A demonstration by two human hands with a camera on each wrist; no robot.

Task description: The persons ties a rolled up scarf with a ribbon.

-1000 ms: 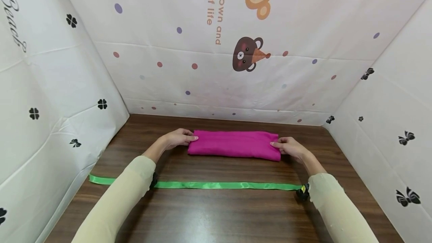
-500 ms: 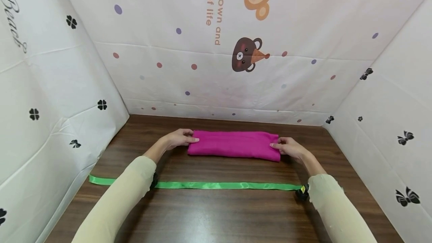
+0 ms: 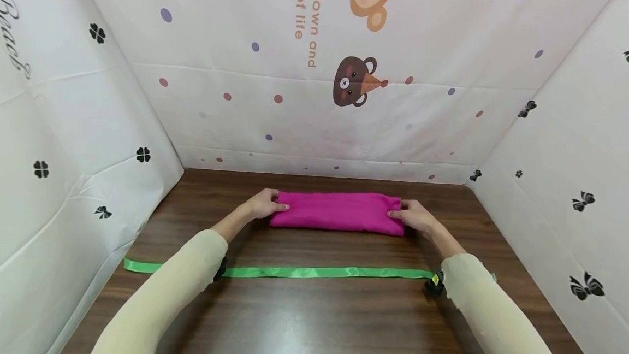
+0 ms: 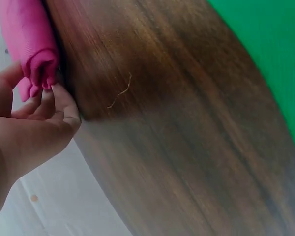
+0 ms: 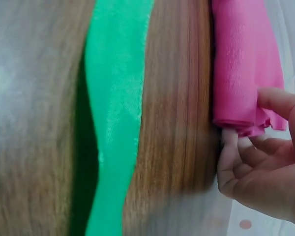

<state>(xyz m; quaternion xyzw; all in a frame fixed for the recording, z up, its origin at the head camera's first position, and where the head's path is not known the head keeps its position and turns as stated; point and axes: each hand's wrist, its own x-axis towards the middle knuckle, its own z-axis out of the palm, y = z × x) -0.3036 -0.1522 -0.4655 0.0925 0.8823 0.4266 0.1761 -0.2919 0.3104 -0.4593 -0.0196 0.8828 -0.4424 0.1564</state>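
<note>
A folded bright pink cloth (image 3: 334,212) lies lengthwise near the back of the brown wooden table. My left hand (image 3: 264,204) pinches its left end, thumb on top and fingers beneath, as the left wrist view shows with the cloth's rolled end (image 4: 37,54). At the opposite end my right hand (image 3: 415,215) grips the cloth the same way; in the right wrist view its thumb presses the top of the pink cloth (image 5: 236,64) and the fingers curl under. Nearer the front, a green ribbon (image 3: 304,272) stretches across the table, passing below both forearms.
White printed sheets form the back wall (image 3: 221,124) and the sides around the wooden table (image 3: 275,310). Each wrist carries a small black camera, the right one (image 3: 434,284) close to the ribbon's right part. A thin pale thread (image 4: 120,92) lies on the wood.
The whole head view has shifted slightly left. Both hands stay at the ends of the pink cloth, with the thumbs and fingers slightly resettled. The ribbon looks the same.
</note>
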